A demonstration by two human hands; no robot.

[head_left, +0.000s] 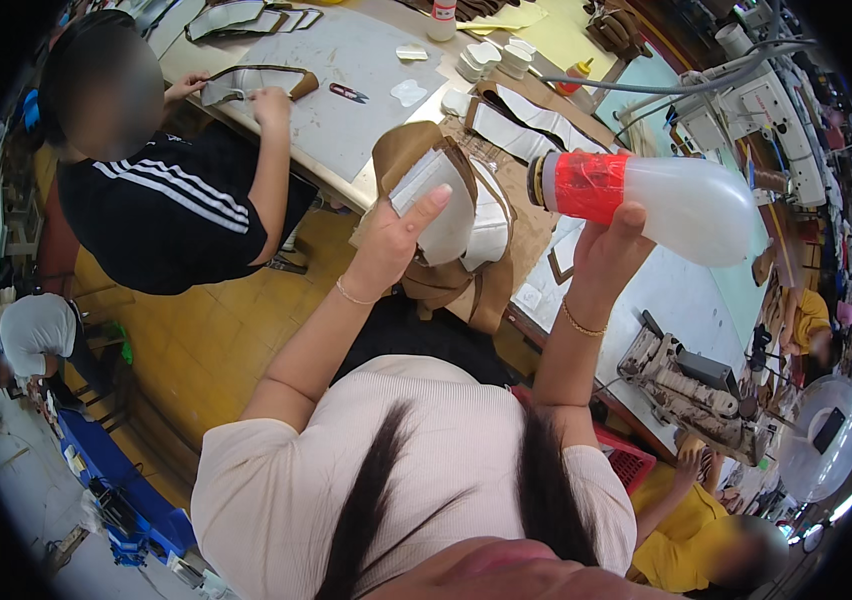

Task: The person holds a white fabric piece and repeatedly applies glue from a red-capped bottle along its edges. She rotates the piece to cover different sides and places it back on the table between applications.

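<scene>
Right hand (614, 255), frame centre-right: closed round red-taped neck of squeeze bottle (666, 200), light, yielding. Left hand (391, 245), centre: pinching soft, floppy brown-and-white leather piece (446, 205); best held at edge

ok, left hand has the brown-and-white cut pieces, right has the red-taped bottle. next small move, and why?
Probably tip the translucent squeeze bottle with red tape in the right hand so its nozzle meets the stack of brown and white cut pieces in the left hand: the nozzle already points there, but a gap remains.
</scene>
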